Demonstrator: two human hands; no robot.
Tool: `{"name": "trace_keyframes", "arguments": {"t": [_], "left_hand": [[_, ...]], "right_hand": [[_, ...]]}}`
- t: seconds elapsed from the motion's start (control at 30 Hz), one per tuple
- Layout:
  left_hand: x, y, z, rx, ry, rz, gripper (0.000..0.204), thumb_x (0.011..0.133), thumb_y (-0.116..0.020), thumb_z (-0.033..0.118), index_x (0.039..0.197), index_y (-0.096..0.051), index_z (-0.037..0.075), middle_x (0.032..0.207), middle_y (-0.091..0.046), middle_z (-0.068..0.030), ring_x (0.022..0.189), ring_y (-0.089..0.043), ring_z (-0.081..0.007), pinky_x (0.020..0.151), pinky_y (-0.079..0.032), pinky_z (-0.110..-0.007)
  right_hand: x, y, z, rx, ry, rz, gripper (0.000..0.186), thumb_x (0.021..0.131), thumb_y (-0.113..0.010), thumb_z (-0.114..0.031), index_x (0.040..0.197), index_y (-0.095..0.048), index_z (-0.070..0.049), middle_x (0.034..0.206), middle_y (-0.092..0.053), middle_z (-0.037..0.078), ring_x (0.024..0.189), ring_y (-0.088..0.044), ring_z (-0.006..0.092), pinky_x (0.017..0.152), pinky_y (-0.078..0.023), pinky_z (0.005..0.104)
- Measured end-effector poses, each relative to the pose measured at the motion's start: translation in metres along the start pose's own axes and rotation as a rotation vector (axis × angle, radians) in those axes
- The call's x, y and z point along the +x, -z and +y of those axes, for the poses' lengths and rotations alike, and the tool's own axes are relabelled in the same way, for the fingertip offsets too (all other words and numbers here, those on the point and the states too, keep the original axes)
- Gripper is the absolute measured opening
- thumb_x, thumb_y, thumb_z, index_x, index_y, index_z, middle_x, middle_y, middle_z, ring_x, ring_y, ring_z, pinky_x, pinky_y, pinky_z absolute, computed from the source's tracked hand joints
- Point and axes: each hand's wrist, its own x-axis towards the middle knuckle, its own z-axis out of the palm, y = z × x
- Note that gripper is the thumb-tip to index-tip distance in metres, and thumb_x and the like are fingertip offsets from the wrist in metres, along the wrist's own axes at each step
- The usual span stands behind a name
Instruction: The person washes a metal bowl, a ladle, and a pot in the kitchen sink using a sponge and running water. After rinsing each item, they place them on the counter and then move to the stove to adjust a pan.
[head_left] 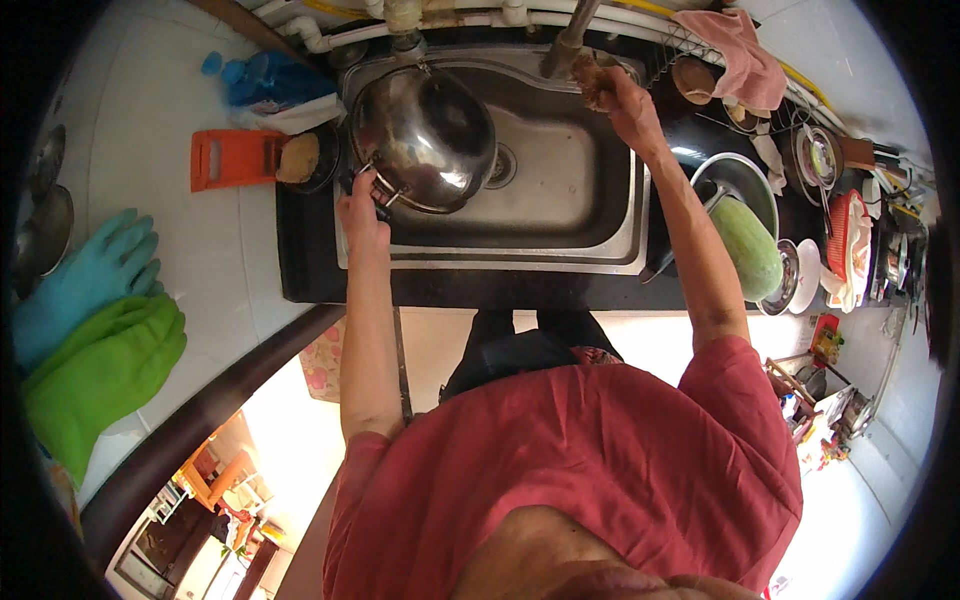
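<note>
My left hand [362, 210] is closed around the handle of a rounded, shiny steel pot [425, 135]. The pot lies tilted over the left part of the sink [560, 190], its outer side turned up and darkened in places. At the back right of the sink, my right hand [634, 112] grips a rough brown scrubber [592, 82]. That scrubber is close by the faucet [566, 48], apart from the pot. Whether water runs from the faucet I cannot make out.
Left of the sink are an orange grater [232, 160] and a dark bowl with a tan sponge [298, 158]. Blue [100, 255] and green gloves [110, 365] hang further left. On the right, a green melon [745, 248] leans by a steel basin [740, 175]; a pink cloth [740, 60] hangs behind.
</note>
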Motion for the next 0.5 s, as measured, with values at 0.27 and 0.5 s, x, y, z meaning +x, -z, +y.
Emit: {"name": "trace_keyframes", "arguments": {"t": [0.27, 0.5], "left_hand": [[-0.001, -0.005, 0.004, -0.042, 0.005, -0.005, 0.015, 0.076, -0.068, 0.005, 0.081, -0.055, 0.006, 0.07, -0.054, -0.0004, 0.059, -0.049, -0.0087, 0.051, -0.039, -0.026], [-0.001, -0.007, -0.006, -0.045, 0.021, 0.013, 0.016, 0.077, -0.068, 0.008, 0.084, -0.055, 0.007, 0.07, -0.054, 0.0001, 0.057, -0.048, -0.0082, 0.049, -0.038, -0.025]], "right_hand": [[0.003, -0.002, -0.003, 0.199, -0.13, -0.107, 0.028, 0.086, -0.053, -0.003, 0.114, -0.052, -0.003, 0.101, -0.066, 0.009, 0.086, -0.064, 0.0198, 0.078, -0.051, 0.0306], [-0.015, -0.071, -0.114, 0.298, -0.011, -0.22, 0.045, 0.08, -0.059, -0.008, 0.123, -0.054, -0.018, 0.116, -0.061, 0.009, 0.105, -0.059, 0.0274, 0.083, -0.05, 0.0371]]}}
